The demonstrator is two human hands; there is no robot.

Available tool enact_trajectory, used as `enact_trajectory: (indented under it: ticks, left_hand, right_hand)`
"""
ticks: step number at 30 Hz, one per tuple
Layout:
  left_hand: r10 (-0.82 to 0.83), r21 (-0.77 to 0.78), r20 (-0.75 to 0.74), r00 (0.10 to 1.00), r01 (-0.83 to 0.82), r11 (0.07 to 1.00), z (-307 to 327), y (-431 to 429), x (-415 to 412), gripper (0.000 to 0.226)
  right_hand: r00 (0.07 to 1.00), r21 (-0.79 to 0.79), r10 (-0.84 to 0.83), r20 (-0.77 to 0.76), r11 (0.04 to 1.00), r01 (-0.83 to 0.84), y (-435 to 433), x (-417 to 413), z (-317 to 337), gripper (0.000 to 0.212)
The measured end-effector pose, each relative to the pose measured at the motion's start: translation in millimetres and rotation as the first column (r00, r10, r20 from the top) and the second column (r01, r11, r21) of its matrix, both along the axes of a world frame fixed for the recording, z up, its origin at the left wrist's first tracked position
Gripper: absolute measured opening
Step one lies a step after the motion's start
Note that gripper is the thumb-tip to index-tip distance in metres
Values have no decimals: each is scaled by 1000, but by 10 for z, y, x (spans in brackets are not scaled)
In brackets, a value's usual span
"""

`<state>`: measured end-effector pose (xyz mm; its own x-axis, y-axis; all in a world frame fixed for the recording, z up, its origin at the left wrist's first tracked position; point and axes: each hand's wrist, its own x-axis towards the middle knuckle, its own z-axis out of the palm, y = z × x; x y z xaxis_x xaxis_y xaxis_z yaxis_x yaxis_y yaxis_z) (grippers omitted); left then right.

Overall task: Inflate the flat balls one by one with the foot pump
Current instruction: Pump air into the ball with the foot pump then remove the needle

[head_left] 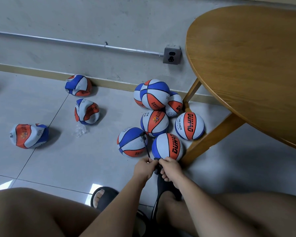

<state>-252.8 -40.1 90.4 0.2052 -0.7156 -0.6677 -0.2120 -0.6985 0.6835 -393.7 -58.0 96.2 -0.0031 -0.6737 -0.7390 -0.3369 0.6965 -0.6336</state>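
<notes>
On the tiled floor (41, 168), by the person's right foot, stands the black foot pump (162, 183). The left hand (143, 168) and right hand (171, 167) both pinch a black part at its top. Its hose (146, 147) reaches a round ball (132, 142). A neighbouring ball (167, 146) reads "DUHAO"; another (189, 125) adds "CHILDREN". Three flat balls (86, 111) lie well apart, leftward.

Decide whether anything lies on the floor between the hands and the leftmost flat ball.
Nothing visible: bare tiles run from the left hand and right hand, both gripping the foot pump, to the leftmost flat ball. The clear wrapper lies off that line.
</notes>
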Motion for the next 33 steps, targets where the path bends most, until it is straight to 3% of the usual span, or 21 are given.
enact_trajectory:
  ticks: [7, 10, 13, 17, 24, 33]
  left_hand:
    - [-52, 40, 87, 995, 49, 998, -78, 129, -29, 34]
    - [6, -39, 16, 1000, -5, 999, 100, 16, -36, 30]
    - [93, -140, -100, 991, -107, 984, 408, -200, -8, 26]
    - [108, -182, -158, 982, -136, 974, 604, -381, 43, 26]
    - [101, -119, -158, 982, -120, 986, 399, -240, 58, 29]
    - [17, -8, 27, 999, -17, 1000, 9, -39, 35, 44]
  right_hand:
    - [992, 22, 66, -106, 998, -64, 75, 23, -50, 27]
    - [997, -110, -7, -78, 994, -2, -34, 67, 119, 23]
    - [995, -275, -71, -76, 960, 47, -226, 155, 330, 33]
    - [993, -378, -114, -26, 921, 96, -322, 217, 505, 37]
    - [993, -217, -112, 39, 969, 118, -186, 168, 366, 23]
    - [1000, -55, -24, 1, 998, 24, -16, 29, -30, 24]
